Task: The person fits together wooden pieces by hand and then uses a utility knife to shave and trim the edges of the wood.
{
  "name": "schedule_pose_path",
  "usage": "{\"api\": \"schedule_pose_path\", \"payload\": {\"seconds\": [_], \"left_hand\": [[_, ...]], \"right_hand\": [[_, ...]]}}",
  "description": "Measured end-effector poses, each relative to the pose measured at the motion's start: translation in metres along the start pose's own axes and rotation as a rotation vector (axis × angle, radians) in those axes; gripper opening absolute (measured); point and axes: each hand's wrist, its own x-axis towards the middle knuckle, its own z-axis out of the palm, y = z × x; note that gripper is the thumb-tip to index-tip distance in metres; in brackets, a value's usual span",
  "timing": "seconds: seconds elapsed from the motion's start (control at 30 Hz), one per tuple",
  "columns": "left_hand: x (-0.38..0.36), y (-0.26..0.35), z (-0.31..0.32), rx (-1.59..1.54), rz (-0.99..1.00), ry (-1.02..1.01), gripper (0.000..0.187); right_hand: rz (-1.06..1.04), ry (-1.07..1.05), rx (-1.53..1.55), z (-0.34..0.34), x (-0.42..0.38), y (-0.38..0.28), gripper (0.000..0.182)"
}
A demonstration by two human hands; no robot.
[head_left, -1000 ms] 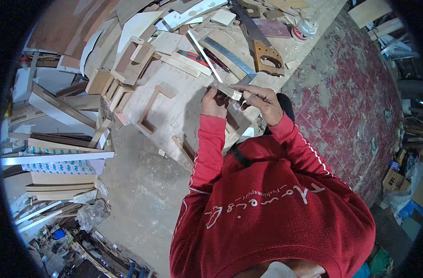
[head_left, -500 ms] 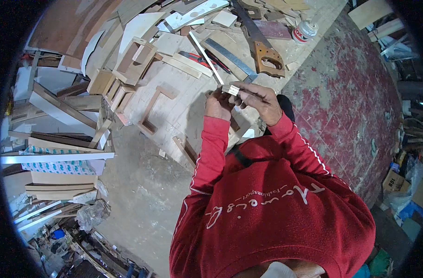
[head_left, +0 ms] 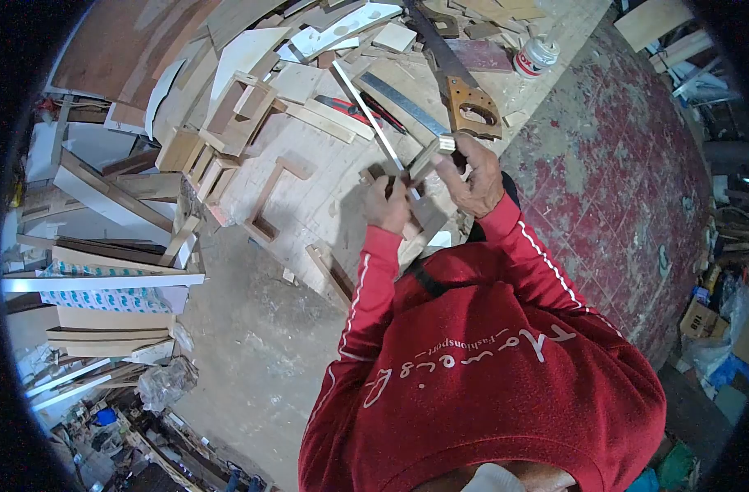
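My right hand (head_left: 475,179) pinches a short light wood strip (head_left: 433,154), tilted with its far end up near the handsaw's handle. My left hand (head_left: 388,207) is closed around a small dark wood piece (head_left: 380,173) just left of the strip's lower end. Both hands hover close together over the near edge of the workbench (head_left: 325,197). Red sleeves cover both arms. What sits under my palms is hidden.
A handsaw (head_left: 460,98), a steel ruler (head_left: 403,102) and a thin white strip (head_left: 362,98) lie just beyond my hands. A U-shaped wood frame (head_left: 268,197) and open box frames (head_left: 239,107) lie to the left, a glue bottle (head_left: 537,53) at the far right. Planks are stacked at the left.
My right hand has lifted the light strip up and to the right, turning it more upright. My left hand dropped slightly toward me, so the two hands moved a little apart.
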Motion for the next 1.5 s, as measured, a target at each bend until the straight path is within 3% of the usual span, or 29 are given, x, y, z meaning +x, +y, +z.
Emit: {"api": "schedule_pose_path", "payload": {"seconds": [0.03,0.13,0.2,0.27,0.37,0.5,0.57,0.83,0.9,0.93,0.97,1.0,1.07,1.23,1.3,1.43,1.5], "left_hand": [[-0.020,0.023,-0.006,0.106,0.421,0.125,0.018],[-0.036,0.048,-0.017,-0.059,0.380,-0.007,0.024],[-0.030,0.048,-0.019,-0.120,0.389,-0.081,0.026],[-0.030,0.051,-0.021,-0.501,0.226,-0.344,0.026],[-0.039,0.064,-0.024,-0.605,0.227,-0.393,0.026],[-0.039,0.053,-0.024,-0.615,0.259,-0.369,0.028],[-0.041,0.052,-0.026,-0.486,0.379,-0.280,0.030],[-0.042,0.018,-0.028,-0.396,0.283,-0.194,0.029],[-0.045,0.010,-0.034,-0.359,0.244,-0.172,0.029],[-0.047,0.004,-0.037,-0.385,0.258,-0.029,0.027],[-0.047,-0.003,-0.040,-0.409,0.273,0.112,0.026],[-0.044,-0.018,-0.043,-0.408,0.271,0.112,0.026],[-0.035,-0.047,-0.052,-0.302,0.122,0.304,0.031],[-0.024,-0.074,-0.056,-0.242,-0.054,0.233,0.031],[-0.011,-0.097,-0.050,0.252,0.147,0.409,0.030],[-0.014,-0.079,-0.049,0.438,0.196,0.391,0.028],[-0.020,-0.059,-0.047,0.415,-0.014,0.360,0.024]], "right_hand": [[0.069,-0.063,0.022,-0.004,0.001,0.002,0.021],[0.138,-0.164,0.072,-0.005,0.003,0.004,0.021],[0.228,-0.157,0.454,0.006,-0.002,0.012,0.019],[0.269,-0.238,0.536,0.014,-0.006,0.023,0.018],[0.343,-0.293,0.593,0.016,-0.006,0.016,0.018],[0.385,-0.284,0.604,0.024,-0.012,0.015,0.021],[0.401,-0.306,0.568,0.023,-0.013,0.010,0.021],[0.348,-0.348,0.537,0.043,-0.028,0.032,0.019],[0.377,-0.301,0.398,0.051,-0.034,0.043,0.019],[0.378,-0.304,0.402,0.054,-0.038,0.052,0.019],[0.334,-0.350,0.149,0.055,-0.042,0.063,0.019],[0.287,-0.392,-0.105,0.057,-0.047,0.072,0.019],[0.287,-0.414,-0.138,0.064,-0.055,0.080,0.020],[0.181,-0.459,-0.354,0.083,-0.059,0.075,0.017],[0.264,-0.457,-0.431,0.087,-0.051,0.067,0.016],[0.211,-0.320,-0.399,0.084,-0.022,0.081,0.018],[0.213,-0.343,-0.421,0.088,-0.007,0.103,0.018]]}}
